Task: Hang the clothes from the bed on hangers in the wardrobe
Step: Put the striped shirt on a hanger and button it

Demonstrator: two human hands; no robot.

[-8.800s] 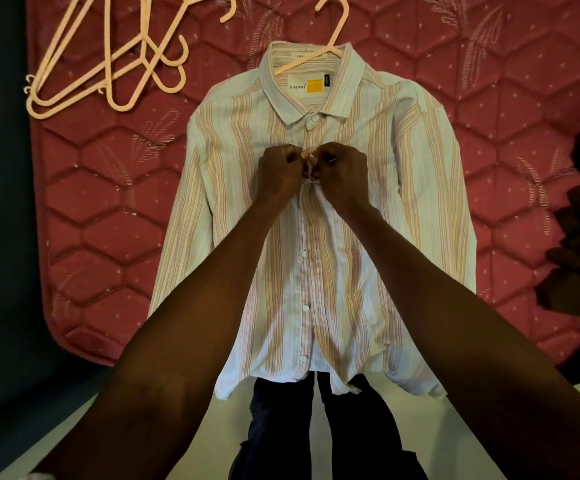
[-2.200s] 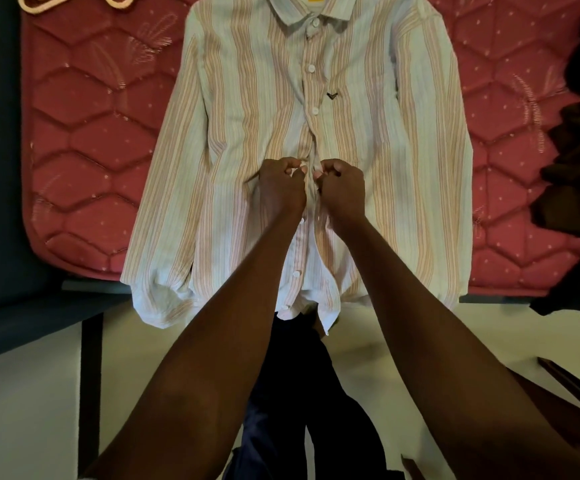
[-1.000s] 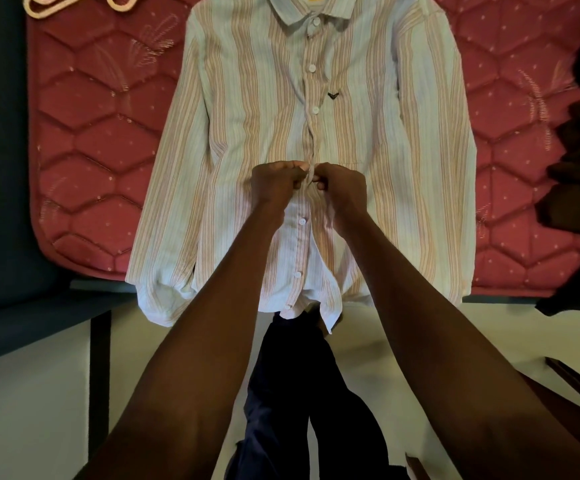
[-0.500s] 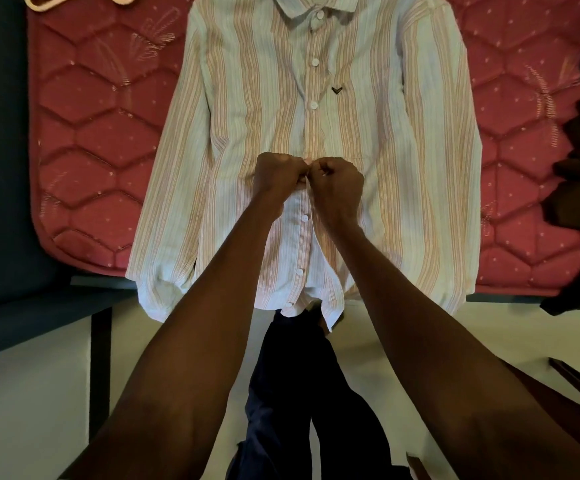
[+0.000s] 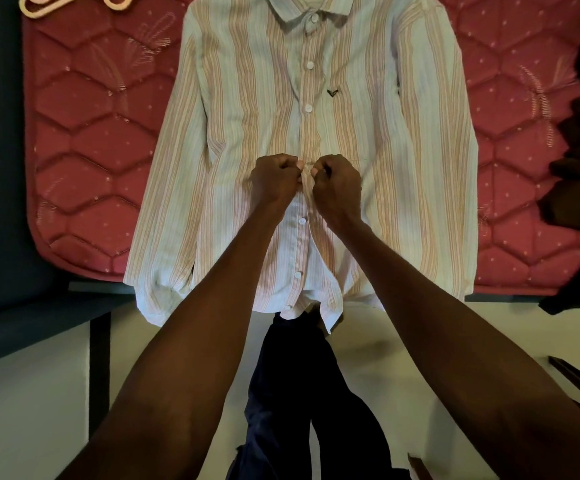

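Note:
A long-sleeved shirt (image 5: 247,109) with pale blue and orange stripes lies flat on the red quilted mattress (image 5: 84,140), its hem hanging over the bed's near edge. Three upper buttons are fastened; below my hands the front gapes open. My left hand (image 5: 274,181) pinches the left edge of the front placket at mid-chest. Right beside it, my right hand (image 5: 337,185) pinches the other edge, thumbs nearly touching. The hanger inside the shirt is out of view past the collar.
Several spare peach hangers (image 5: 39,8) lie at the mattress's top left corner. Dark clothes (image 5: 579,161) are piled on the bed's right side. My dark trousers (image 5: 299,393) and a pale floor (image 5: 32,410) fill the foreground; a dark bed frame (image 5: 39,313) runs at left.
Since 8.8 s ago my hands have worked down the placket from the upper chest to mid-chest, fastening more buttons. In the last second they stayed at the same spot, pinching the edges together.

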